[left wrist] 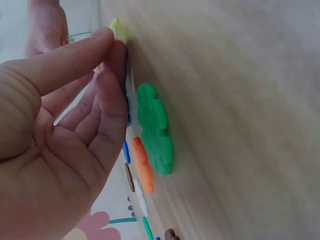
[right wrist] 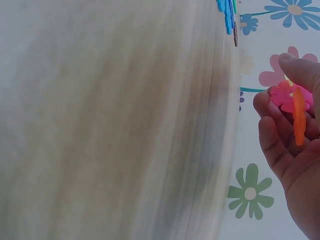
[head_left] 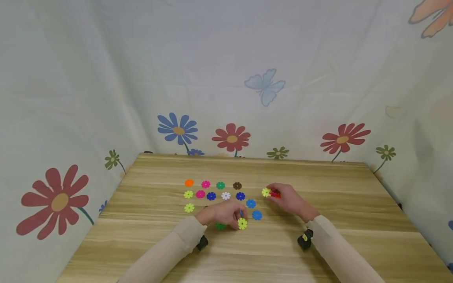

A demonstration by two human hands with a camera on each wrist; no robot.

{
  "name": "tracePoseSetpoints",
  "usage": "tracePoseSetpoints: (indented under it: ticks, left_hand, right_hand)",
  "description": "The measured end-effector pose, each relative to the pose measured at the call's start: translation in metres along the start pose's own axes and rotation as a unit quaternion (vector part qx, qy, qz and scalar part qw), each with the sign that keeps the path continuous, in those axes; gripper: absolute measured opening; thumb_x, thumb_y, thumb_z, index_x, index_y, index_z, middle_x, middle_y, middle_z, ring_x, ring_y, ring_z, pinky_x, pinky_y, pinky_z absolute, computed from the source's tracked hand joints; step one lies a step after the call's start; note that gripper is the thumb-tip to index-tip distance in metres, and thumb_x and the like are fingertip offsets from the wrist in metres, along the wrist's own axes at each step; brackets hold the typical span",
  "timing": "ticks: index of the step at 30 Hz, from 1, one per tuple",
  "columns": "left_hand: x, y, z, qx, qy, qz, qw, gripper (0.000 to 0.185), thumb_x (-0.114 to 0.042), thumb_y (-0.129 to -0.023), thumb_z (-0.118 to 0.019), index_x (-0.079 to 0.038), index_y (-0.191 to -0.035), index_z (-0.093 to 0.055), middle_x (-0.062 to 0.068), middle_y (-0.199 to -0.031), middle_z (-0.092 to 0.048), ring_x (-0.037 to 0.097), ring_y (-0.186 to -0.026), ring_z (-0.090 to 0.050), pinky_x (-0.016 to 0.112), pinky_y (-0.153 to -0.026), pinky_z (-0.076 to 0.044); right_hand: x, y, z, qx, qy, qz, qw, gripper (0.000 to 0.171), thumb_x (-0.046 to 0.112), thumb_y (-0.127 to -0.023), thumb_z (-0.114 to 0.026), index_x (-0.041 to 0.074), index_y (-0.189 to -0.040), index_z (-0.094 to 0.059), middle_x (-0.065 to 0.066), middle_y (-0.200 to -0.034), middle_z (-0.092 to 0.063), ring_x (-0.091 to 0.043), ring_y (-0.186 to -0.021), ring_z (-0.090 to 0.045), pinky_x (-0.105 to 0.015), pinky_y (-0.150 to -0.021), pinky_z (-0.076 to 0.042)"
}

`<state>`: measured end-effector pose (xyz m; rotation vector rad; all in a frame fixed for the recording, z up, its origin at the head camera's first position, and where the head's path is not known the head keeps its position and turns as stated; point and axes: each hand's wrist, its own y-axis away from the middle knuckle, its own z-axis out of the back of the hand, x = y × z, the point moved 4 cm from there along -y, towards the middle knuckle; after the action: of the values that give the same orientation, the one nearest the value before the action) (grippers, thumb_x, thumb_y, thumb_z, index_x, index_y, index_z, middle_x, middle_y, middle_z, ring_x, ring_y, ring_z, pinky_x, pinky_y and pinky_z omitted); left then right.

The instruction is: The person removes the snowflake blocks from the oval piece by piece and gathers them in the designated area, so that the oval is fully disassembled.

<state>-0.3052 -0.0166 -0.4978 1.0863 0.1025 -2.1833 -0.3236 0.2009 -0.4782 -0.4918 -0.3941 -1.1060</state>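
My left hand (head_left: 223,213) pinches a yellow-green notched plastic disc (head_left: 242,223) between thumb and fingertips, low over the table. Beneath that hand lies a green disc (left wrist: 155,129), partly covered in the head view, with an orange disc (left wrist: 143,165) beyond it. To the right, my right hand (head_left: 289,198) holds a small joined group of discs: a yellow-green one (head_left: 266,192), a pink one (right wrist: 291,96) and an orange one (right wrist: 299,116). The pink and orange discs sit at an angle to each other, near the thumb and curled fingers.
Loose discs lie in rough rows on the wooden table (head_left: 339,236), mostly left of centre. Among them are an orange disc (head_left: 189,183), a brown one (head_left: 237,185), a white one (head_left: 225,195) and a light blue one (head_left: 256,215). A flower-printed cloth (head_left: 301,118) hangs behind.
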Motion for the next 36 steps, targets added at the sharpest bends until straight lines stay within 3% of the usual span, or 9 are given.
tracePoseSetpoints:
  ticks: [13, 19, 24, 30, 36]
  left_hand:
    - [-0.001, 0.002, 0.005, -0.012, -0.059, -0.007, 0.9982, 0.03, -0.001, -0.073, -0.08, -0.015, -0.097, -0.067, -0.003, -0.08, -0.059, 0.004, -0.072, -0.053, 0.02, -0.064, -0.046]
    - [-0.001, 0.004, 0.009, -0.018, -0.071, 0.018, 0.9971, 0.03, -0.005, -0.074, -0.079, -0.014, -0.1, -0.067, -0.002, -0.079, -0.058, 0.007, -0.07, -0.05, 0.022, -0.063, -0.044]
    - [0.0, 0.005, 0.015, -0.05, -0.053, 0.033, 0.9968, 0.021, -0.007, -0.079, -0.075, -0.015, -0.097, -0.067, -0.003, -0.078, -0.058, 0.009, -0.069, -0.051, 0.023, -0.062, -0.045]
    - [0.0, 0.0, 0.021, -0.107, -0.02, 0.013, 0.9939, 0.006, -0.013, -0.086, -0.07, -0.011, -0.09, -0.068, -0.005, -0.078, -0.061, 0.009, -0.069, -0.054, 0.024, -0.061, -0.045]
    - [-0.001, -0.008, 0.025, -0.161, 0.029, 0.028, 0.9861, 0.014, -0.019, -0.093, -0.062, -0.008, -0.092, -0.07, -0.002, -0.08, -0.065, 0.01, -0.068, -0.056, 0.025, -0.062, -0.046]
  right_hand:
    - [0.002, 0.0, 0.0, -0.001, 0.0, 0.005, 1.0, 0.034, 0.019, -0.087, -0.07, 0.001, -0.115, -0.062, -0.002, -0.099, -0.064, -0.014, -0.087, -0.058, -0.037, -0.079, -0.049]
    - [0.001, 0.0, 0.0, -0.002, 0.003, 0.006, 1.0, 0.034, 0.019, -0.087, -0.07, 0.002, -0.115, -0.062, -0.001, -0.098, -0.064, -0.014, -0.087, -0.058, -0.036, -0.079, -0.049]
    - [0.002, 0.0, 0.0, 0.001, 0.0, 0.007, 1.0, 0.033, 0.018, -0.087, -0.07, 0.002, -0.115, -0.062, -0.001, -0.097, -0.064, -0.014, -0.085, -0.057, -0.036, -0.077, -0.05]
    - [0.005, 0.0, -0.002, 0.005, 0.0, 0.006, 1.0, 0.033, 0.019, -0.087, -0.07, 0.004, -0.115, -0.062, 0.0, -0.097, -0.063, -0.013, -0.086, -0.057, -0.035, -0.078, -0.05]
    - [0.009, -0.002, -0.004, 0.004, -0.004, 0.012, 1.0, 0.033, 0.02, -0.087, -0.07, 0.005, -0.115, -0.062, 0.0, -0.098, -0.064, -0.013, -0.087, -0.058, -0.035, -0.078, -0.05]
